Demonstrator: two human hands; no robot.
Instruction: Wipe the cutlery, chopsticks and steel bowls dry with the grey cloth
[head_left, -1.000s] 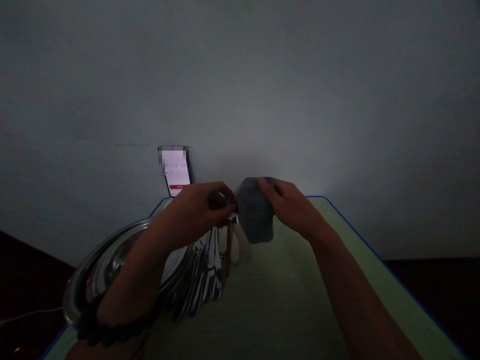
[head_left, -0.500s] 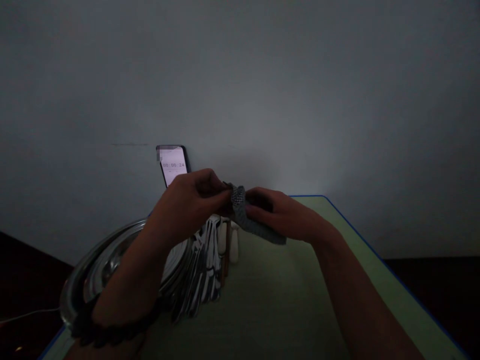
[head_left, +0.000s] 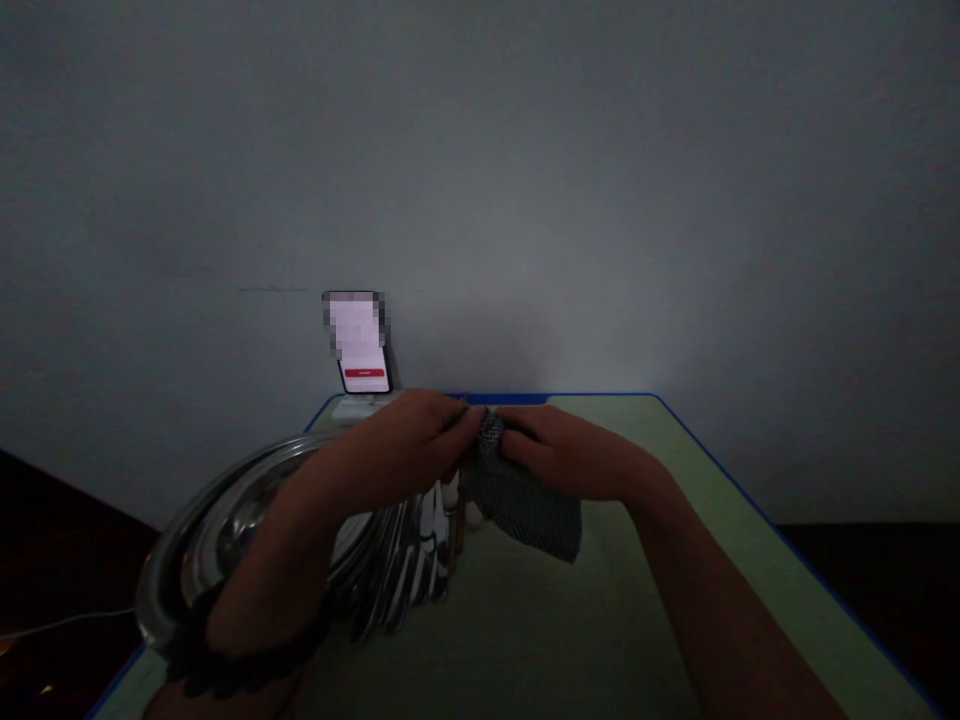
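Note:
My right hand [head_left: 559, 445] is closed on a grey woven cloth [head_left: 536, 510], which is bunched at the fingers and hangs down in a loose flap. My left hand [head_left: 409, 440] is closed in a pinch, its fingertips meeting the bunched edge of the cloth. A thin tip shows just above those fingers, but whatever they hold is mostly hidden. Below the left hand lies a row of metal cutlery [head_left: 409, 565], some pieces with pale or brown handles, partly covered by the hand and cloth.
A large round metal basin [head_left: 154, 590] with shiny ware in it stands at the left, partly behind my left forearm. A lit phone [head_left: 364, 345] leans by the grey wall [head_left: 525, 200] at the back. The pale green table [head_left: 592, 620] has a blue edge.
Both hands have moved lower, and the cloth now hangs more spread out below the right hand. The phone screen has changed from a timer reading to a page with a red bar.

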